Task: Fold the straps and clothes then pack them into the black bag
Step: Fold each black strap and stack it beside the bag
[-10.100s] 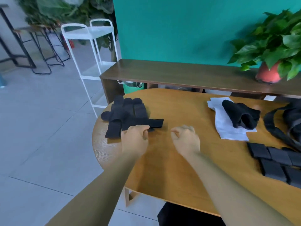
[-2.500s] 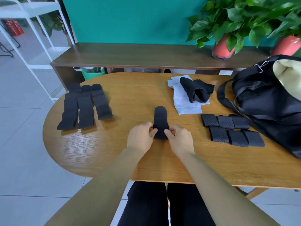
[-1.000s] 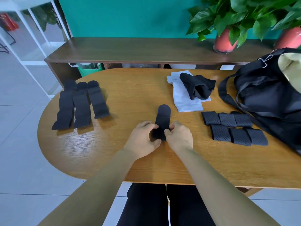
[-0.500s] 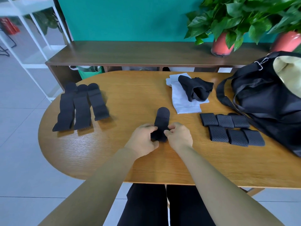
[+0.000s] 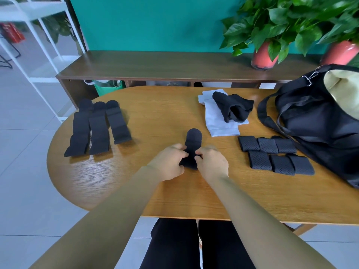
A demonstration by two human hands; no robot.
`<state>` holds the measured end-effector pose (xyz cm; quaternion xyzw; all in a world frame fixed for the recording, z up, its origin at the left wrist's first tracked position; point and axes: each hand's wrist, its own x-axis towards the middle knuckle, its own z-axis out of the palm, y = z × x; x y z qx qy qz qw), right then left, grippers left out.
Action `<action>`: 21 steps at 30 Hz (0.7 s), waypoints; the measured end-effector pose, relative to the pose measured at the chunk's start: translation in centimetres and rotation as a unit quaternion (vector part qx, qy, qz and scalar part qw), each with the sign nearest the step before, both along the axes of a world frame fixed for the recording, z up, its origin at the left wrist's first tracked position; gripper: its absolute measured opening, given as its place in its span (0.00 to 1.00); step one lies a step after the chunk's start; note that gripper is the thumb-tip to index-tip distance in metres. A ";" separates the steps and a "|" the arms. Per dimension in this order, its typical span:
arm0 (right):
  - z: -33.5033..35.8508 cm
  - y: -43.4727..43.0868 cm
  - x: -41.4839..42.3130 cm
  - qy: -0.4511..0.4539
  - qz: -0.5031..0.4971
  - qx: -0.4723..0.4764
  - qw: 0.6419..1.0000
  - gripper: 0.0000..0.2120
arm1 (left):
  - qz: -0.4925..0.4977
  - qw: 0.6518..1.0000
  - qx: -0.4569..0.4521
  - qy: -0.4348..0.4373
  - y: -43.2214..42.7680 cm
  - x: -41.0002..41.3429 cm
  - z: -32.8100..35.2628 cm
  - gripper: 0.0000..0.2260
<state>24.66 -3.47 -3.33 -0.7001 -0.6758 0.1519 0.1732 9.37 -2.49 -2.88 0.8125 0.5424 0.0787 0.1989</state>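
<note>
Lounge-like room, wooden table (image 5: 116, 183), teal wall (image 5: 155, 22), potted plants (image 5: 272, 32)

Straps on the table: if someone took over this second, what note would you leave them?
Hands: left hand and right hand both pinch the near end of one strap, part folded, mid table.
Done: six folded straps lie in two rows beside the black bag.
To do: three flat straps at the left end, the black garment on the white cloth, then packing everything.
</note>
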 end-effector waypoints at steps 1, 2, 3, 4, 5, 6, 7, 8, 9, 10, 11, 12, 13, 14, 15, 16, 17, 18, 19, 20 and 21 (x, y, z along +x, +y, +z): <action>-0.1 -0.1 0.1 -0.028 0.024 0.003 0.999 0.11 | -0.016 1.000 0.008 0.023 0.0 0.0 0.2 0.22; -0.1 -0.2 0.3 -0.045 0.044 0.006 0.998 0.12 | -0.030 0.998 0.020 0.045 0.0 0.0 0.3 0.21; -0.1 -0.3 0.6 -0.046 0.059 0.005 0.997 0.13 | -0.041 0.997 0.033 0.062 0.0 0.0 0.3 0.20; 0.0 -0.4 0.9 -0.036 0.070 -0.001 0.997 0.14 | -0.045 0.996 0.046 0.069 -0.2 -0.1 0.3 0.20; 0.0 -0.6 1.2 -0.018 0.081 -0.010 0.996 0.17 | -0.040 0.996 0.058 0.061 -0.4 -0.1 0.1 0.20; 0.1 -0.9 1.5 -0.001 0.093 -0.021 0.995 0.20 | -0.026 0.997 0.066 0.038 -0.6 -0.2 0.0 0.19; 0.1 -1.2 1.8 0.008 0.107 -0.031 0.994 0.24 | -0.005 0.998 0.070 0.002 -0.9 -0.2 -0.2 0.18; 0.0 -1.5 2.0 0.006 0.120 -0.035 0.992 0.27 | 0.018 0.997 0.067 -0.042 -1.2 -0.2 -0.3 0.17; -0.1 -1.7 2.1 -0.001 0.131 -0.032 0.991 0.28 | 0.041 0.994 0.058 -0.084 -1.6 -0.1 -0.3 0.16; -0.4 -1.9 2.3 -0.005 0.138 -0.021 0.990 0.27 | 0.061 0.990 0.046 -0.120 -1.9 0.0 -0.2 0.14; -0.6 -2.1 2.3 -0.002 0.137 -0.003 0.991 0.25 | 0.071 0.986 0.036 -0.147 -2.2 0.0 -0.2 0.12; -0.8 -2.2 2.4 0.008 0.132 0.016 0.991 0.22 | 0.075 0.982 0.028 -0.169 -2.4 0.0 -0.3 0.10; -0.9 -2.3 2.3 0.022 0.127 0.032 0.991 0.19 | 0.076 0.979 0.021 -0.189 -2.6 0.0 -0.3 0.08; -1.0 -2.4 2.2 0.035 0.122 0.041 0.991 0.17 | 0.077 0.976 0.014 -0.203 -2.8 -0.1 -0.5 0.08; -0.9 -2.4 2.1 0.046 0.119 0.044 0.991 0.16 | 0.076 0.974 0.010 -0.211 -3.0 -0.2 -0.6 0.08; -0.9 -2.4 1.9 0.055 0.116 0.043 0.991 0.14 | 0.076 0.975 0.007 -0.208 -3.1 -0.4 -0.8 0.09; -0.7 -2.4 1.8 0.061 0.112 0.041 0.991 0.14 | 0.074 0.977 0.011 -0.202 -3.1 -0.5 -1.0 0.10; -0.6 -2.3 1.6 0.064 0.110 0.038 0.991 0.13 | 0.074 0.979 0.015 -0.191 -3.0 -0.6 -1.2 0.10; -0.5 -2.2 1.5 0.065 0.107 0.038 0.991 0.12 | 0.078 0.980 0.019 -0.184 -2.8 -0.7 -1.3 0.09; -0.4 -2.1 1.4 0.065 0.103 0.040 0.992 0.11 | 0.091 0.979 0.021 -0.179 -2.7 -0.6 -1.4 0.06; -0.3 -1.9 1.3 0.066 0.096 0.042 0.992 0.11 | 0.105 0.978 0.023 -0.178 -2.5 -0.6 -1.5 0.02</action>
